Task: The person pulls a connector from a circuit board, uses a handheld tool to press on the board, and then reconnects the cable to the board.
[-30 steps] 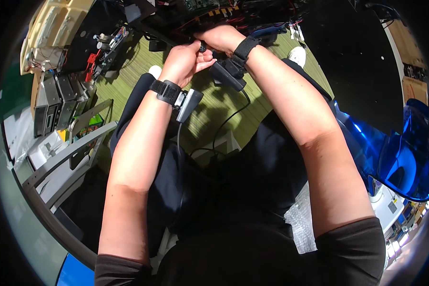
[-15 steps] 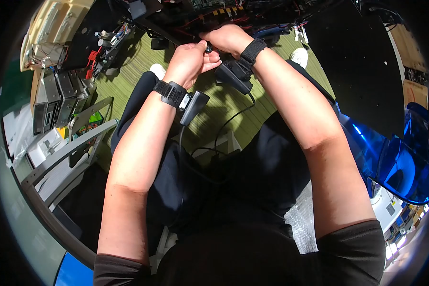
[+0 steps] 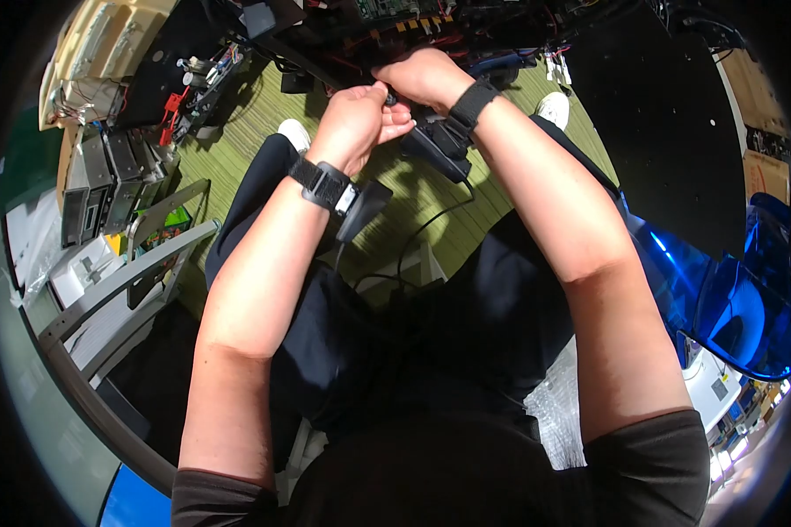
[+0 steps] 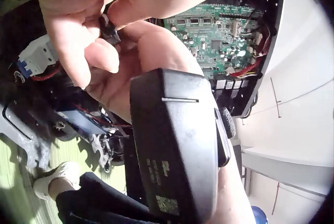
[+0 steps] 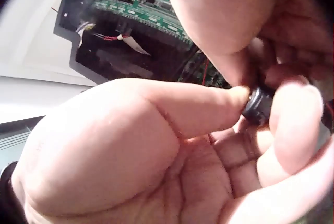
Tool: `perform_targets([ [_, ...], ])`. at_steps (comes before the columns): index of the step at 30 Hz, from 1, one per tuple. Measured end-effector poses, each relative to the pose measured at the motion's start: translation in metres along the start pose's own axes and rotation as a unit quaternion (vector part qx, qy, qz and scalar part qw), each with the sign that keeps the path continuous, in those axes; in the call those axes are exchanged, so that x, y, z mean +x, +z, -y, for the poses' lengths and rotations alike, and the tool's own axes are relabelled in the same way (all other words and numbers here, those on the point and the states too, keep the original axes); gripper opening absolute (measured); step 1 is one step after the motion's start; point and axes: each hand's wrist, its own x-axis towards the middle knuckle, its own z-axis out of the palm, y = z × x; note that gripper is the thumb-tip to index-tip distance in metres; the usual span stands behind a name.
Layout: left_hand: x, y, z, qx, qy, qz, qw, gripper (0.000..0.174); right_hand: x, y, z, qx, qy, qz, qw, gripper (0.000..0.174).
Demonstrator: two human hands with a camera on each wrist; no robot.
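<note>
Both hands meet at a small black cylindrical part (image 3: pixel 389 99) in front of an opened machine. My left hand (image 3: pixel 351 119) pinches this part between thumb and fingertips, palm partly turned up in the head view. From the right, my right hand (image 3: pixel 431 79) reaches in with bent fingers, its thumb at the part's other end. The right wrist view shows the part's round, ridged end (image 5: pixel 257 107) beside the left thumb; the right fingertips are mostly hidden behind it. In the left wrist view the dark part (image 4: pixel 109 33) sits among the fingers of both hands.
A green circuit board (image 4: pixel 214 41) with wires sits in the machine's black housing. A black panel (image 3: pixel 650 132) stands at right, near blue glossy plastic (image 3: pixel 738 307). Metal boxes (image 3: pixel 88 189) and a grey frame (image 3: pixel 105 299) are at left. Cables hang from both wrist cameras.
Both hands have shifted slightly to the right and down in the head view, still together at the black part. The left wrist has turned a little.
</note>
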Motion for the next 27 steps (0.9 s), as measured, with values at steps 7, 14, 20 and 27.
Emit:
perform_targets([
  [7,-0.026,-0.018,0.024,0.04,-0.106,0.075,0.991,0.02,-0.035,0.01,-0.013,0.119,0.019,0.1,0.988,0.026],
  [14,-0.006,-0.03,0.023,0.086,-0.052,0.01,0.995,0.021,-0.036,0.03,-0.005,0.128,0.031,0.009,0.991,0.026],
  [20,0.006,-0.032,0.029,0.147,-0.033,-0.003,0.989,0.026,-0.034,0.028,0.005,0.134,0.045,0.028,0.989,0.03],
  [27,0.019,-0.032,0.021,0.081,-0.004,-0.015,0.997,0.025,-0.029,0.031,0.005,0.181,0.007,-0.006,0.984,0.03],
])
